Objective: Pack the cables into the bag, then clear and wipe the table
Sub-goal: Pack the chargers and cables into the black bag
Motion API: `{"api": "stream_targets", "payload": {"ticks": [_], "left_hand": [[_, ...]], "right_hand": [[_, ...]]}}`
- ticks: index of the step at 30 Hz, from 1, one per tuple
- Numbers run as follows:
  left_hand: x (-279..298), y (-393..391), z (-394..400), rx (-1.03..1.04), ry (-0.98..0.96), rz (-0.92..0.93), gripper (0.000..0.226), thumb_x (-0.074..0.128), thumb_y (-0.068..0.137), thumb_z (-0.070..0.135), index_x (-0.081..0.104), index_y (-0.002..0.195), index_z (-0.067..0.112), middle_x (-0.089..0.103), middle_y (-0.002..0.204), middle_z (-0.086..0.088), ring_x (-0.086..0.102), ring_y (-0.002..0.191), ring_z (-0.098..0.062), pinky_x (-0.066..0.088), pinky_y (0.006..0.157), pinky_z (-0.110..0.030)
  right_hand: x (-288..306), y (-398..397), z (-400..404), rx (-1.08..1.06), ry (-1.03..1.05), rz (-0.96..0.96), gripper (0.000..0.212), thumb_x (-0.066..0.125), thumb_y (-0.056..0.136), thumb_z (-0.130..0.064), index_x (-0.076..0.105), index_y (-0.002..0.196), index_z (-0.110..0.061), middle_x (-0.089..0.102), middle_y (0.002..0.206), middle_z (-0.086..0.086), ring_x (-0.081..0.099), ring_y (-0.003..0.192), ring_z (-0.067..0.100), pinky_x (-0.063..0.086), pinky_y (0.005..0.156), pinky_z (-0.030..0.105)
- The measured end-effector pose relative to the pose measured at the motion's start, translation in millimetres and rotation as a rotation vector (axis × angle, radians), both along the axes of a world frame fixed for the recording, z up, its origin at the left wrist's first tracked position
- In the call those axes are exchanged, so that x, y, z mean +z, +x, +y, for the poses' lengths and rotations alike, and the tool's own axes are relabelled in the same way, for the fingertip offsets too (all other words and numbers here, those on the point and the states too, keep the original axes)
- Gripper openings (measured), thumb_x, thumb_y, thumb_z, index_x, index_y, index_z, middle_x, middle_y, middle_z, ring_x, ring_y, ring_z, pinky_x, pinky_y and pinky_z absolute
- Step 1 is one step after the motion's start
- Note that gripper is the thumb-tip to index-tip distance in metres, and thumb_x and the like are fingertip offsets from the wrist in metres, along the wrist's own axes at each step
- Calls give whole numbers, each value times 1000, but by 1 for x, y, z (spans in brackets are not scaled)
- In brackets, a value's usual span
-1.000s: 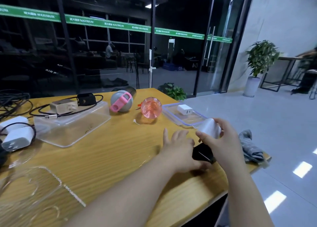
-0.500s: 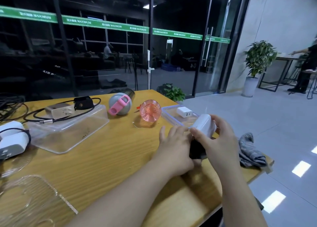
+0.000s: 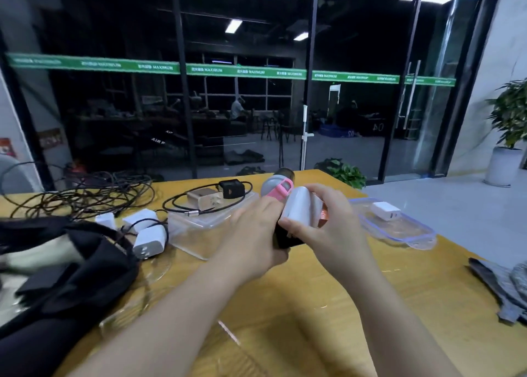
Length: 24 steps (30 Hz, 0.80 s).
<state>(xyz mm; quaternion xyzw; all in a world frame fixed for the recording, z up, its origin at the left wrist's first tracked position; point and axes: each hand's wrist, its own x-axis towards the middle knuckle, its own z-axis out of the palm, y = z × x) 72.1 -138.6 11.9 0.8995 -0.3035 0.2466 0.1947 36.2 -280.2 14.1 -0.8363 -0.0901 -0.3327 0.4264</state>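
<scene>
— Both hands hold things above the table (image 3: 313, 305): the left hand (image 3: 251, 242) has its fingers curled round a black item (image 3: 281, 238), and the right hand (image 3: 328, 228) pinches a white block (image 3: 299, 208) between thumb and fingers, just over the black one.

— What is the black item?

— Cannot tell; most of it is hidden by the hands.

— Where is the bag?

— At the left edge, black (image 3: 71, 276), lying open on the table. Just beside it sit three white chargers (image 3: 148, 241), one with a dark lead looped round it.

— And the cables?

— A dark tangle (image 3: 85, 194) lies at the far left of the table, well apart from the hands. Another black cable (image 3: 205, 208) curls over a clear box (image 3: 199, 228), with a gold adapter and a black plug on top.

— Anything to the right?

— A clear lid (image 3: 399, 231) with a blue rim carries a small white charger (image 3: 386, 210). A grey cloth (image 3: 504, 285) lies at the table's right edge. A grey ball with a pink strap (image 3: 278, 187) shows behind the hands.
</scene>
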Motion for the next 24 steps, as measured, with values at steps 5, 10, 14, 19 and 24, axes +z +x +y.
{"api": "stream_targets", "payload": {"ticks": [5,10,14,19,24], "left_hand": [[3,2,69,87,-127,95,54,68,73,26,41,116,45,34,109,13,50,96,-22,43,81,-38],[8,-10,132,144,-250,165,65,68,75,15,44,127,45,34,110,9,49,92,-16,47,77,-33],[8,-21,174,253,-341,116,88,78,67,16,32,134,49,39,124,7,46,112,-14,42,94,-34],[5,-28,228,539,-434,56,71,79,67,20,44,129,27,40,123,4,47,113,-14,38,94,-28],[2,-44,276,749,-374,311,62,71,74,18,42,129,18,33,129,-4,49,99,-19,40,87,-28]], "right_hand": [[17,5,53,146,-113,21,66,78,71,-40,48,128,-29,44,115,-18,37,107,-3,33,85,12],[28,8,110,269,-257,24,66,77,70,-45,46,127,-33,44,117,-14,41,106,4,37,92,19],[25,6,149,409,-438,42,71,76,72,-45,44,133,-29,40,118,-13,40,107,4,34,87,17],[23,7,190,521,-483,54,70,75,73,-47,43,134,-32,39,117,-13,37,99,1,33,82,20],[23,8,225,593,-444,144,71,77,71,-48,48,132,-27,48,125,-8,47,112,9,41,95,28]]}}
